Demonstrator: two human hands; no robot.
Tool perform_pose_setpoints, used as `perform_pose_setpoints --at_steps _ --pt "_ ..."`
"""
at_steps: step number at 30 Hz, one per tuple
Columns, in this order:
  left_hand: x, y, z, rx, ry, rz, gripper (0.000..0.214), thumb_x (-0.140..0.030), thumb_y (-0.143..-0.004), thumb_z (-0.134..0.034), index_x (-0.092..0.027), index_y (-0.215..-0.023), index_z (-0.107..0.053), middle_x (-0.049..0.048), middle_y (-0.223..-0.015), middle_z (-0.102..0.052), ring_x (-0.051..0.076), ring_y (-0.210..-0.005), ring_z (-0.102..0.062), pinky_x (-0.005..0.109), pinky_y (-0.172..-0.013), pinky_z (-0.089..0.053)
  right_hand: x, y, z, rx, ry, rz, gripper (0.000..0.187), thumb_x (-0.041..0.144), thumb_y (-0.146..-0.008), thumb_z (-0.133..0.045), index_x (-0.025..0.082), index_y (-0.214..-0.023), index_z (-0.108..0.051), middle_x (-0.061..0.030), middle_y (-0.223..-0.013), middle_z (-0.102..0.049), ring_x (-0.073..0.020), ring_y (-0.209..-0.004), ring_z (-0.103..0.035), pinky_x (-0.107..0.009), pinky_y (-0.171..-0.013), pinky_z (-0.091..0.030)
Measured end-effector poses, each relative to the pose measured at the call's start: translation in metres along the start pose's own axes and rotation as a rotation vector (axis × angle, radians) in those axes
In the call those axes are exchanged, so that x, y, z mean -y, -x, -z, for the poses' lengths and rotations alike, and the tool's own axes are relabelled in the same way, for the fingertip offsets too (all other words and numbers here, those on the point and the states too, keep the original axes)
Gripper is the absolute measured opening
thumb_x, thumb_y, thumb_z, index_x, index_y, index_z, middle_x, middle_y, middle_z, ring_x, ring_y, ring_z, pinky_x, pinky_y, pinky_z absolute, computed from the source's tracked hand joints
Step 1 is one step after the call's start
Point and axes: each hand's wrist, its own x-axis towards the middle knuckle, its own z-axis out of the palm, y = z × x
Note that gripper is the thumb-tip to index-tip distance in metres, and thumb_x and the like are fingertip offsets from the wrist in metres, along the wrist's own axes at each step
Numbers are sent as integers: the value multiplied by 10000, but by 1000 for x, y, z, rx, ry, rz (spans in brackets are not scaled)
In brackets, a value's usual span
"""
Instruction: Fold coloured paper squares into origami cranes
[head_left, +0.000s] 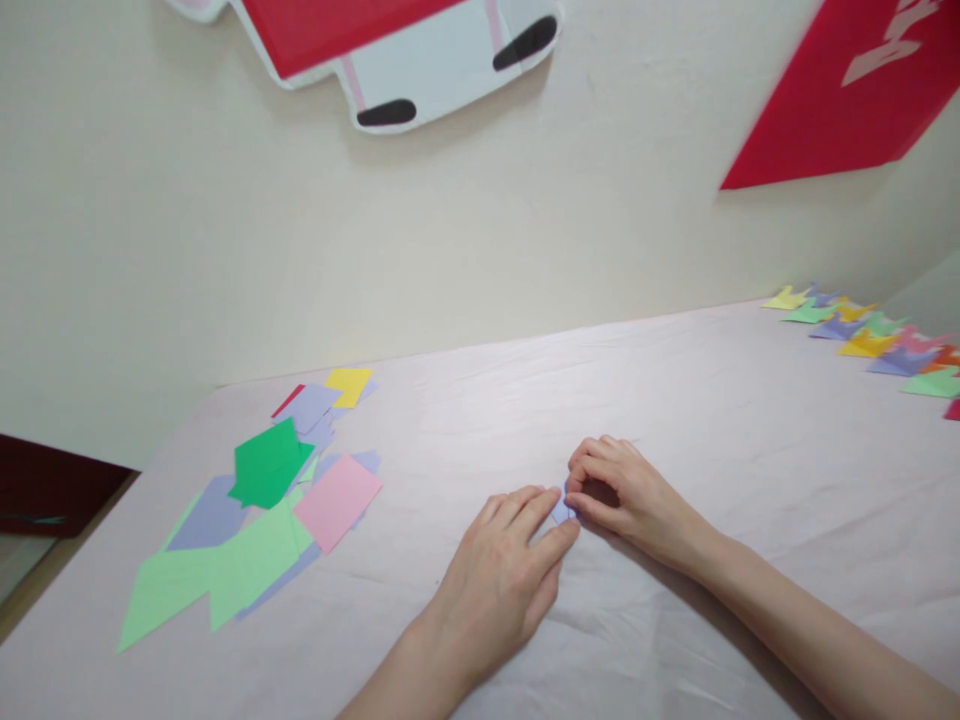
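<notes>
The wall [465,240] forms the background. It carries a red-and-white cut-out [442,85] and, to the right, a red panel [814,115]. Against its base stands the worktop [480,400], covered in pale, slightly creased cloth. At the left of the worktop lie loose, overlapping paper sheets [255,565], including a dark green sheet [266,465] and a pink sheet [339,500]. At the far right is a row of small folded papers [866,344] in mixed colours.

The left hand [510,560] rests low on the worktop, thumb and forefinger spread, their tips at the left and near edges of the work. The right hand [626,495] is curled, thumb and forefinger pinching the right edge.

Between the two hands, on the worktop, is a small blue-violet paper piece [562,512], mostly covered by the fingertips; its exact shape cannot be told. Handling: judged very light, thin, easily creased and liable to slide on the cloth. Hold it by the edges with fingertips, pinning one side flat; avoid hard pulling, which could tear it.
</notes>
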Motion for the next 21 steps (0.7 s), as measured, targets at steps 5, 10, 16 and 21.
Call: perform_pose_setpoints --at_steps 5,10,16,21 --pt "1 1 -3 4 -9 3 305 -136 -910 -494 -217 -1194 -570 96 -1342 -549 243 -1243 -486 426 -1031 -439 1 0 0 -5 9 -1 115 228 -878 -590 208 -765 -597 -35 -829 -614 -202 -825 -528 -352 -766 -361" --pt "1 0 -4 6 -9 4 297 -141 -909 -493 -214 -1187 -569 96 -1342 -542 248 -1242 -474 425 -1026 -432 2 0 -1 -11 14 0 114 209 -879 -576 202 -765 -582 -34 -828 -608 -196 -810 -515 -349 -755 -356" --pt "0 -1 -3 19 -13 16 263 -144 -910 -497 -210 -1153 -573 87 -1340 -542 241 -1241 -474 410 -1023 -431 4 0 -2 -26 30 -5 110 179 -855 -595 203 -749 -577 -28 -813 -602 -196 -802 -518 -340 -747 -352" --pt "-1 -2 -2 20 -30 18 251 -145 -900 -518 -217 -1133 -578 83 -1334 -547 235 -1228 -485 411 -1007 -446 5 0 -2 -37 59 11 103 170 -863 -577 197 -763 -577 -35 -821 -605 -196 -807 -513 -342 -743 -361"
